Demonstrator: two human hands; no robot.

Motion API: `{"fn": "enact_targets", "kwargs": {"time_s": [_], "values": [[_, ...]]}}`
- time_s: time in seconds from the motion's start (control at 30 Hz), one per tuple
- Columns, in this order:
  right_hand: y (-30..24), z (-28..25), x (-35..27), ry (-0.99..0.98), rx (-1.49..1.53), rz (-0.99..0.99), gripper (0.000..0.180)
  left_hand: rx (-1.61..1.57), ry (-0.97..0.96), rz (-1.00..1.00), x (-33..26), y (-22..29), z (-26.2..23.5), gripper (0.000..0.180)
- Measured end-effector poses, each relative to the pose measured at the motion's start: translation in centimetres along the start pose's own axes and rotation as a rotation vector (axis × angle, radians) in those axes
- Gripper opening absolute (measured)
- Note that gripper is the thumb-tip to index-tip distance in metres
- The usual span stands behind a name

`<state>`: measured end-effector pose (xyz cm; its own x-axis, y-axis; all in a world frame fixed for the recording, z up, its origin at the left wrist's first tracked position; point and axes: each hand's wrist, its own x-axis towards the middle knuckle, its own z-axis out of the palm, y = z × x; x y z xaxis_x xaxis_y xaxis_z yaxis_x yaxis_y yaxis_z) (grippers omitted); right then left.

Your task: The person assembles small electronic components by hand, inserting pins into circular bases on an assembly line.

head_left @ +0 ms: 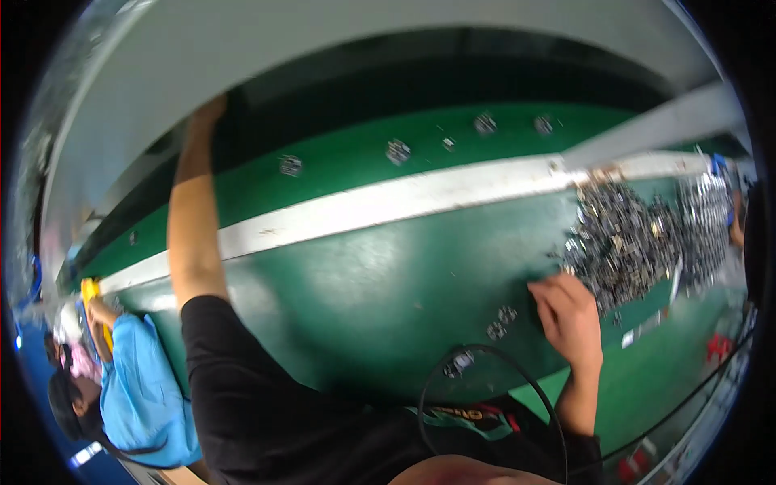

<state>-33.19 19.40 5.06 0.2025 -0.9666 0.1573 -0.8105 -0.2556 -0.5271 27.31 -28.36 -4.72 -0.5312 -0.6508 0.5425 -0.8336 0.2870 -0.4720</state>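
Note:
My left arm stretches far forward over the white rail, and my left hand (210, 111) is at the dark edge of the grey overhead panel. Shadow and blur hide its fingers. My right hand (568, 311) is above the green tabletop (364, 299), beside a heap of small metal parts (622, 242). Its fingers are curled in; whatever they may hold is too small to make out. Nearer my body, small metal pieces (501, 322) lie in a short row. A larger metal piece (458, 364) is close to the table's near edge.
Beyond the white rail (364, 210), a green strip (347, 162) carries spaced clusters of metal parts (398, 151). A slanted grey post (655, 121) stands at right. A black cable (485, 347) loops before me. At left, a person in light blue (145, 380) works beside something yellow (90, 291).

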Motion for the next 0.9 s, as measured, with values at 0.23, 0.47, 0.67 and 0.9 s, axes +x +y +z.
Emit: {"fn": "enact_targets", "kwargs": {"time_s": [0.23, 0.47, 0.67, 0.9], "values": [[0.6, -1.9, 1.7, 0.155, -0.172, 0.126, 0.020, -1.053, -0.271, -0.770, -3.6, 13.9, -20.0, 0.024], [2.9, -0.8, 2.8, 0.044, -0.488, -0.010, 0.015, -1.914, -0.245, -1.407, -8.8, 26.8, -36.1, 0.030], [0.1, 3.5, 5.9, 0.092, -0.085, -0.077, 0.012, -2.419, -0.403, -1.367, -9.0, 33.1, -38.8, 0.034], [-2.3, 6.8, 7.3, 0.111, 0.005, -0.160, 0.010, -2.479, -0.436, -1.293, -9.6, 34.3, -39.4, 0.033]]}}
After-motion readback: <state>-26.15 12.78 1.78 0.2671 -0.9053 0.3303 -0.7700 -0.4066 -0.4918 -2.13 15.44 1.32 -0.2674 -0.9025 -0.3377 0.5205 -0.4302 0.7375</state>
